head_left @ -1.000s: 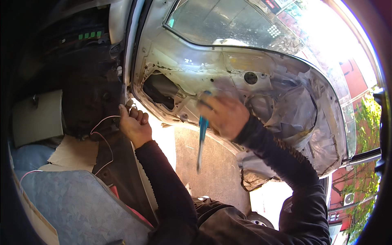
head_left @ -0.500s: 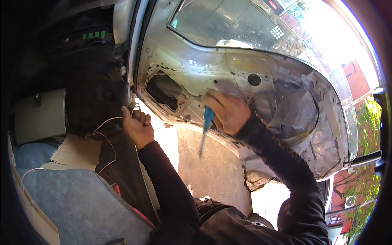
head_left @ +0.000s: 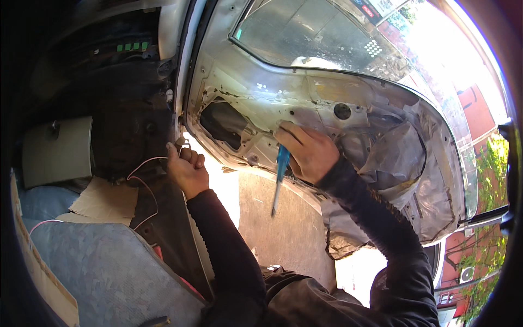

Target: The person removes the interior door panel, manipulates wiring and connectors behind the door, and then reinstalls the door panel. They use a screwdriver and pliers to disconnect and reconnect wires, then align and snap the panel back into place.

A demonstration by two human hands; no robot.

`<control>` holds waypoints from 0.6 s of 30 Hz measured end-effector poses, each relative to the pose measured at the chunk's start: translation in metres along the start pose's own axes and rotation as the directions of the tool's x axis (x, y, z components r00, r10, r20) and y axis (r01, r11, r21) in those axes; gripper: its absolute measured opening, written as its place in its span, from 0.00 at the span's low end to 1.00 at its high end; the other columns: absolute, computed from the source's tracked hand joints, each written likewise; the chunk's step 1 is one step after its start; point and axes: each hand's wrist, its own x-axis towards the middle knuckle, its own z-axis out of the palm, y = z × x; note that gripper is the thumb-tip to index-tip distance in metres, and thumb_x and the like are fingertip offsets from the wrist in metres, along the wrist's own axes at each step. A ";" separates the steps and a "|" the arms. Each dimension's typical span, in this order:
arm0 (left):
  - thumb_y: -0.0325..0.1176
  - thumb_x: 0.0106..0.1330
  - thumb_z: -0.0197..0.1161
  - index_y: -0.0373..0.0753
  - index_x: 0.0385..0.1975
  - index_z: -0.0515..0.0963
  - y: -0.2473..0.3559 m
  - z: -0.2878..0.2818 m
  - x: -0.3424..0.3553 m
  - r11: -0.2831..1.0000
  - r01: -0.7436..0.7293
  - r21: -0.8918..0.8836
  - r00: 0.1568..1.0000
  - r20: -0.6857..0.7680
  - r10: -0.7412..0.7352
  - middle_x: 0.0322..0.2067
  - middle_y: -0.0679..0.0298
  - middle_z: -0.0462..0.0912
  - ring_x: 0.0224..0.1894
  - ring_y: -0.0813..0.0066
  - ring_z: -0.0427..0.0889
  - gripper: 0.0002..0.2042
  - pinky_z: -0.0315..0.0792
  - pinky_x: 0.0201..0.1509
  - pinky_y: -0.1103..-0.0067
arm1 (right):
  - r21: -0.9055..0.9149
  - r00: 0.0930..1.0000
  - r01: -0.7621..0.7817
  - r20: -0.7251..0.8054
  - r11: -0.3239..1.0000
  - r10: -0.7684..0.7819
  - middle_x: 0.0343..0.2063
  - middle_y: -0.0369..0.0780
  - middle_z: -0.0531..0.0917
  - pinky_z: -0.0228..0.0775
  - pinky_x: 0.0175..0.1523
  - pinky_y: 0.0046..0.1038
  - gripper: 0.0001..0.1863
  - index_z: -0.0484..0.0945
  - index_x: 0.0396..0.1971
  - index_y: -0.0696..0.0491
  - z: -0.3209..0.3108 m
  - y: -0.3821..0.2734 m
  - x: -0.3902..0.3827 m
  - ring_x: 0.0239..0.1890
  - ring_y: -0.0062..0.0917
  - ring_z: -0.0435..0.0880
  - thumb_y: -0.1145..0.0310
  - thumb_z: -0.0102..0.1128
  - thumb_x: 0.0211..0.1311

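Observation:
My left hand (head_left: 188, 170) is at the door opening, beside the hinge side of the open car door. Its fingers are closed on a thin pinkish-white wire (head_left: 145, 162), which runs down from the hand across the dark footwell toward the seat. Just past the fingertips is a small metal bracket, partly hidden. In front of the bare door panel (head_left: 272, 90), my right hand (head_left: 309, 153) grips a screwdriver by its blue handle (head_left: 283, 158). The shaft (head_left: 275, 197) points down and slightly left over the floor. Its fingertips are close to the door metal; whether they touch it I cannot tell.
A blue-grey patterned seat (head_left: 109, 267) fills the lower left, with a piece of cardboard (head_left: 106, 200) beyond it. A grey panel (head_left: 58, 150) is at the far left. Torn plastic sheeting (head_left: 395, 150) covers part of the door. Concrete floor (head_left: 278, 234) shows below the door.
The whole view has shifted slightly, so everything sits a little lower and to the right. Both hands keep about the same places, and the screwdriver looks less blurred.

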 end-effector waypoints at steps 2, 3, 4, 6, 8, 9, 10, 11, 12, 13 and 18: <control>0.48 0.78 0.52 0.38 0.37 0.76 0.001 0.001 0.000 1.000 0.006 -0.004 1.000 0.009 -0.006 0.16 0.76 0.50 0.16 0.85 0.47 0.18 0.48 0.20 0.83 | -0.069 0.996 -0.083 -0.030 0.994 0.081 0.47 0.44 0.80 0.82 0.37 0.34 0.24 0.72 0.53 0.51 0.000 0.000 -0.002 0.35 0.34 0.86 0.70 0.63 0.54; 0.47 0.79 0.51 0.39 0.37 0.75 0.001 0.002 0.000 1.000 0.012 -0.001 1.000 0.010 -0.012 0.16 0.76 0.50 0.16 0.85 0.48 0.17 0.49 0.20 0.83 | -0.045 0.986 -0.129 0.099 0.991 0.133 0.47 0.44 0.80 0.82 0.37 0.34 0.23 0.73 0.52 0.51 0.001 0.000 -0.002 0.35 0.34 0.85 0.71 0.62 0.54; 0.46 0.79 0.50 0.39 0.37 0.75 0.001 0.002 0.000 1.000 0.018 -0.011 1.000 -0.022 -0.018 0.16 0.76 0.50 0.15 0.85 0.48 0.17 0.49 0.19 0.83 | -0.042 0.967 -0.180 0.176 0.983 0.185 0.47 0.43 0.80 0.82 0.37 0.34 0.22 0.73 0.51 0.51 0.000 0.000 -0.004 0.35 0.34 0.85 0.71 0.61 0.54; 0.46 0.79 0.50 0.39 0.36 0.74 0.001 0.001 0.000 1.000 -0.001 -0.009 1.000 0.008 0.001 0.16 0.76 0.50 0.15 0.85 0.48 0.17 0.49 0.19 0.83 | 0.040 0.995 -0.051 0.093 0.998 0.047 0.46 0.42 0.79 0.81 0.38 0.33 0.19 0.73 0.48 0.51 0.000 0.000 -0.004 0.34 0.35 0.85 0.72 0.60 0.55; 0.47 0.79 0.50 0.40 0.35 0.74 0.001 0.000 0.000 1.000 -0.004 -0.004 1.000 0.003 0.004 0.16 0.76 0.51 0.15 0.85 0.48 0.17 0.49 0.19 0.83 | 0.006 0.999 -0.022 0.030 1.000 0.021 0.45 0.42 0.79 0.81 0.39 0.33 0.18 0.74 0.47 0.51 0.000 0.001 -0.003 0.35 0.36 0.84 0.71 0.60 0.55; 0.47 0.79 0.50 0.41 0.34 0.73 0.000 0.000 0.001 1.000 0.004 0.002 1.000 0.006 -0.004 0.16 0.76 0.51 0.15 0.84 0.48 0.17 0.49 0.19 0.83 | 0.004 1.000 0.010 -0.003 1.000 -0.010 0.44 0.42 0.79 0.80 0.40 0.33 0.17 0.74 0.47 0.51 -0.001 0.000 -0.005 0.35 0.36 0.84 0.71 0.60 0.56; 0.47 0.79 0.50 0.41 0.33 0.73 -0.001 0.000 0.002 1.000 0.017 0.011 1.000 0.011 -0.018 0.16 0.76 0.51 0.15 0.84 0.48 0.17 0.49 0.19 0.82 | -0.083 0.951 -0.266 0.139 0.960 0.276 0.46 0.43 0.80 0.80 0.43 0.34 0.18 0.74 0.48 0.51 0.000 0.002 -0.002 0.37 0.36 0.84 0.71 0.61 0.55; 0.47 0.79 0.51 0.40 0.34 0.74 -0.001 -0.001 0.002 1.000 0.027 0.015 1.000 -0.005 -0.027 0.16 0.76 0.51 0.15 0.84 0.48 0.17 0.49 0.19 0.82 | -0.016 0.963 -0.226 0.149 0.974 0.226 0.46 0.43 0.80 0.80 0.43 0.35 0.18 0.75 0.48 0.51 0.000 0.000 -0.004 0.38 0.35 0.84 0.70 0.61 0.56; 0.48 0.78 0.53 0.39 0.34 0.76 -0.002 -0.002 0.002 1.000 0.014 -0.002 1.000 -0.018 -0.014 0.16 0.76 0.51 0.15 0.84 0.48 0.18 0.48 0.20 0.82 | 0.016 0.972 -0.205 0.124 0.979 0.201 0.47 0.42 0.81 0.80 0.44 0.35 0.18 0.75 0.48 0.51 0.001 0.000 -0.003 0.39 0.35 0.84 0.70 0.60 0.56; 0.48 0.77 0.54 0.38 0.35 0.77 -0.002 -0.002 0.002 1.000 -0.014 -0.006 1.000 -0.022 0.014 0.16 0.76 0.52 0.16 0.84 0.48 0.18 0.48 0.20 0.82 | 0.036 0.981 -0.168 0.102 0.985 0.163 0.47 0.42 0.81 0.79 0.44 0.36 0.18 0.75 0.49 0.51 0.001 -0.004 -0.004 0.41 0.35 0.84 0.70 0.60 0.56; 0.49 0.77 0.53 0.37 0.35 0.78 -0.002 -0.004 0.002 1.000 -0.009 0.025 0.997 -0.078 0.011 0.16 0.76 0.53 0.16 0.84 0.47 0.19 0.48 0.20 0.82 | -0.041 0.981 -0.174 0.084 0.984 0.177 0.49 0.44 0.81 0.80 0.47 0.35 0.18 0.75 0.48 0.52 0.002 -0.012 -0.007 0.45 0.37 0.85 0.73 0.60 0.55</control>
